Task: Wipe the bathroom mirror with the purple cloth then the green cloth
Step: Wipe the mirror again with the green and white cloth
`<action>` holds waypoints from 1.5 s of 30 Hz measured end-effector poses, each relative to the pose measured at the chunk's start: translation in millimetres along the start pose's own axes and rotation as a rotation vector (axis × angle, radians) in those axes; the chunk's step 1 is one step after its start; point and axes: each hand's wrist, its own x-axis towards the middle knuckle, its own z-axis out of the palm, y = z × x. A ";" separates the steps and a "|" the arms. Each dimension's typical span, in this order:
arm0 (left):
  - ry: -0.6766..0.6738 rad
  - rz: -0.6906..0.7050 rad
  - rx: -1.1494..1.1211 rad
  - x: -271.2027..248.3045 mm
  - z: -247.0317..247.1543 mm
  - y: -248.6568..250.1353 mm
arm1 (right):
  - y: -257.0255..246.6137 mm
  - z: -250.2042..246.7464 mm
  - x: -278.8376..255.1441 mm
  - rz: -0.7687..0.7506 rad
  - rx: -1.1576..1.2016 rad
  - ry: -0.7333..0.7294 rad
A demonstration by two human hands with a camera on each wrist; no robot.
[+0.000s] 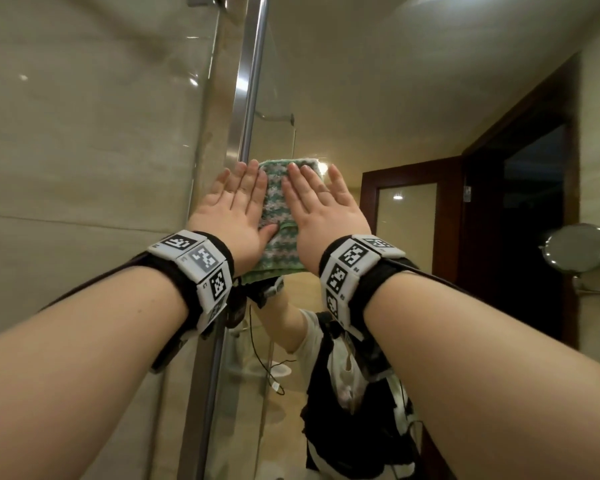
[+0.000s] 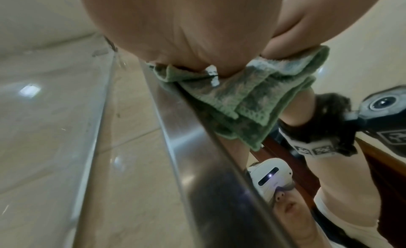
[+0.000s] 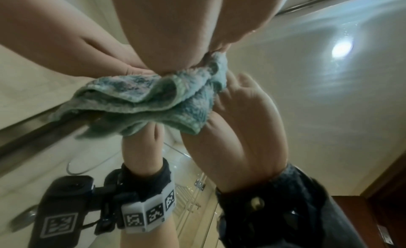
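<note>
- green cloth [image 1: 280, 216]: green with a pale pink and white zigzag pattern
- wristbands [image 1: 201, 268]: white, with black square-code markers
- door frame [image 1: 520, 133]: dark reddish brown

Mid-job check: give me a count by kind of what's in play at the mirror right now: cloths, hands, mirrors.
Green cloth: 1, pressed flat on the glass under both hands
Purple cloth: 0 in view
Hands: 2, left hand and right hand
Mirrors: 2, the wall mirror and a small round mirror at right
Total: 5
</note>
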 end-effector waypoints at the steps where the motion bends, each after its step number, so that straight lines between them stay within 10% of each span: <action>1: -0.007 0.000 -0.002 -0.3 -1.4 1.8 | 1.8 0.3 -0.7 0.000 -0.002 -0.003; 45: 0.282 0.370 -0.093 -6.9 -154.0 386.8 | 313.4 84.6 -234.4 0.544 -0.028 -0.378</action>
